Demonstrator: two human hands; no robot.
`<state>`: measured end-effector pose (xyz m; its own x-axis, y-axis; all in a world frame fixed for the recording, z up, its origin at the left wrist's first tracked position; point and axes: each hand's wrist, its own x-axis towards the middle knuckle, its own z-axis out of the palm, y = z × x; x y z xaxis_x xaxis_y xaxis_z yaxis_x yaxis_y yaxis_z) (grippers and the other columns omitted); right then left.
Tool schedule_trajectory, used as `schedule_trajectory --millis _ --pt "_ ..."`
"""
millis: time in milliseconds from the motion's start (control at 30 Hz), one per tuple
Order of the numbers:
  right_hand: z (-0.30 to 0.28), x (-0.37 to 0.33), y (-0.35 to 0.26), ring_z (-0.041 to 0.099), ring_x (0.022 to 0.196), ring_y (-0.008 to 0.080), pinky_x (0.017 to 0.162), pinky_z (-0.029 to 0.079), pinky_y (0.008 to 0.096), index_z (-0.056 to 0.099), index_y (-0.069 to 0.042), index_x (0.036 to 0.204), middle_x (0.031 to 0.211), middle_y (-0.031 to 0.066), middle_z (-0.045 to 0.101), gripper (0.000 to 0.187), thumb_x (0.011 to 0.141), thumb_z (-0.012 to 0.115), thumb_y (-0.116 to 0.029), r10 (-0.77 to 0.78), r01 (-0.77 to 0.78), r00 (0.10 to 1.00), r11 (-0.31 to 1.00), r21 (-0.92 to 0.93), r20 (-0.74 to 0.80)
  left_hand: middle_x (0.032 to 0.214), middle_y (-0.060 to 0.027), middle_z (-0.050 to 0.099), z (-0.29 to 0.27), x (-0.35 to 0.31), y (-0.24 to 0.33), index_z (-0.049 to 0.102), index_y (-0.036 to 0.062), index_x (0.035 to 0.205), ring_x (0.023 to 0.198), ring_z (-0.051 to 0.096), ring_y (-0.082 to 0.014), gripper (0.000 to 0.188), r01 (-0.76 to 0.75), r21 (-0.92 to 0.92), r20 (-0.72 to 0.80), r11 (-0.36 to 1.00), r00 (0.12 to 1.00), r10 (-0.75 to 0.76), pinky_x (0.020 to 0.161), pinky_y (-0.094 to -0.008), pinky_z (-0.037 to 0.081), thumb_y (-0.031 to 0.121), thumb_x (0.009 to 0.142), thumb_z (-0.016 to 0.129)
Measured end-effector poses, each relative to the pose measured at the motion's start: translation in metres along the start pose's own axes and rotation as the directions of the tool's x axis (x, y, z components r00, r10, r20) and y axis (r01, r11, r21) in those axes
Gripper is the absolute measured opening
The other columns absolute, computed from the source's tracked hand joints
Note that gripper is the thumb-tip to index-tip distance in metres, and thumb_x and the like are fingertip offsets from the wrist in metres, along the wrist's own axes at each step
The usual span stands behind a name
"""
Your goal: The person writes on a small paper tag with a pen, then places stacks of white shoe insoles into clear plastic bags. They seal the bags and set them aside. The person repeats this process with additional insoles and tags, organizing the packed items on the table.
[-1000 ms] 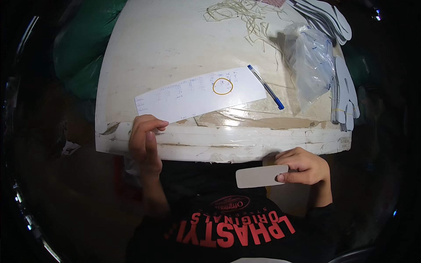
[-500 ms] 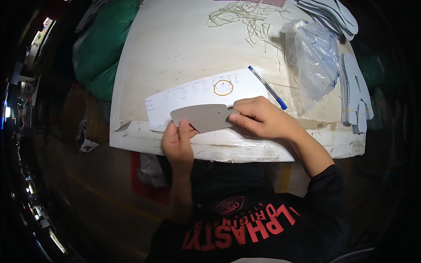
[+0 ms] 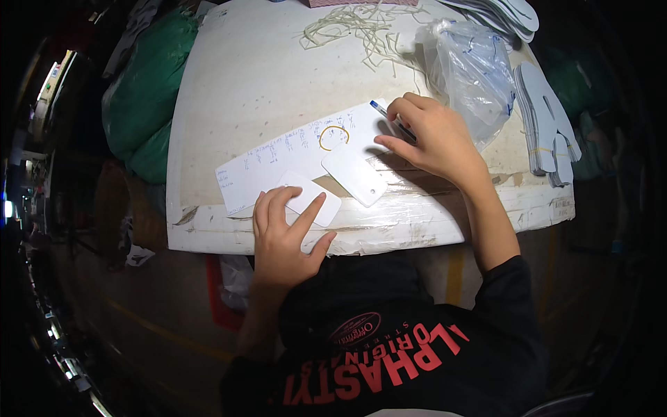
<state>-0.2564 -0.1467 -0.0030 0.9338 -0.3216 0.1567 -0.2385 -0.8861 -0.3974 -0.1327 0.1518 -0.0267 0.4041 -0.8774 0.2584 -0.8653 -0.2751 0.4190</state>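
Two white flat pieces with rounded corners lie at the table's near edge. My left hand point(image 3: 281, 236) rests with spread fingers on the left white piece point(image 3: 324, 209). The right white piece point(image 3: 355, 178), with a small hole near one corner, overlaps the handwritten paper sheet point(image 3: 240, 177). Above the sheet's right end, my right hand point(image 3: 432, 135) hovers over a blue pen point(image 3: 379, 109), thumb and fingers apart. That hand hides part of the pen. A yellow rubber band point(image 3: 322, 142) lies in a ring on the paper, just above the right white piece.
A clear plastic bag point(image 3: 469, 80) stands right of my right hand. Stacks of grey cut-out pieces point(image 3: 538, 115) line the right edge. Pale cords point(image 3: 358, 31) lie tangled at the far side of the white table point(image 3: 229, 83). A green sack point(image 3: 146, 97) is at the left.
The grey-faced flat piece has left both hands; two white-faced pieces now lie on the table. My right hand has moved up and right to the pen. The view has shifted slightly.
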Motion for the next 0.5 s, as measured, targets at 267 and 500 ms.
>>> schedule_trajectory --millis 267,500 --pt "0.009 0.004 0.003 0.072 0.09 0.042 0.077 0.058 0.049 0.063 -0.002 0.107 0.1 0.0202 0.074 0.016 0.099 0.066 -0.015 0.133 -0.122 0.986 0.986 0.118 -0.098 0.143 -0.0111 0.062 0.001 0.015 -0.02 0.074 0.0127 0.14 0.121 0.057 -0.0341 0.05 0.082 0.067 0.016 0.994 0.996 -0.083 0.105 -0.0517 0.045 0.019 0.091 0.081" --pt "0.017 0.004 -0.017 0.074 0.089 0.0344 0.077 0.057 0.0429 0.068 -0.01 0.13 0.11 0.0136 0.076 0.053 0.089 0.086 -0.039 -0.067 0.029 0.975 0.983 0.179 0.21 0.126 -0.0154 0.062 0.0 0.044 -0.021 0.067 0.0093 0.133 0.111 0.059 -0.0329 0.039 0.36 -0.029 0.07 0.933 0.931 -0.357 0.099 -0.0439 0.049 0.017 0.096 0.079"
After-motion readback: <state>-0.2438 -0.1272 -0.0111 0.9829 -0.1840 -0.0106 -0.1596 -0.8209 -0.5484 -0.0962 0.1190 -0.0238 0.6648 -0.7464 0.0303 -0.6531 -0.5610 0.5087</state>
